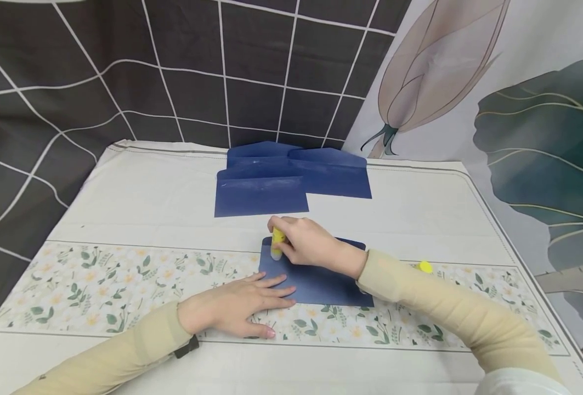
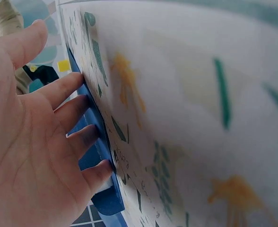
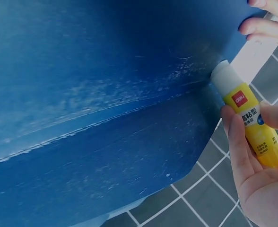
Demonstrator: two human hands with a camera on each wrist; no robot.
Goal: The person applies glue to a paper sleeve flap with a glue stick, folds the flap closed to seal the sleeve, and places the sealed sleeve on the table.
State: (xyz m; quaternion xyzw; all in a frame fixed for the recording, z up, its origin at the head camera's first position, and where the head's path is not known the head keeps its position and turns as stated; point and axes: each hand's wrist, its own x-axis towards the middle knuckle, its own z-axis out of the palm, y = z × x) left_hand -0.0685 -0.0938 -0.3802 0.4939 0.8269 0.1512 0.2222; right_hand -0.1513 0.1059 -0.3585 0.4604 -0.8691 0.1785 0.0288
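Note:
A dark blue envelope (image 1: 326, 285) lies on the table with its flap opened out at the far side. My right hand (image 1: 313, 241) grips a yellow glue stick (image 3: 255, 125), its white end down at the envelope's left part, near the flap fold. In the right wrist view, whitish smears run along that fold (image 3: 96, 101). My left hand (image 1: 244, 304) rests with spread, straight fingers (image 2: 84, 137) on the envelope's left edge, its thumb on the tablecloth.
Several more blue envelopes (image 1: 261, 197) overlap one another toward the back of the table, flaps opened out. A yellow cap (image 1: 425, 267) sits on the floral tablecloth (image 1: 138, 291), beyond my right forearm. Behind the table hangs a dark grid-patterned cloth (image 1: 187, 104).

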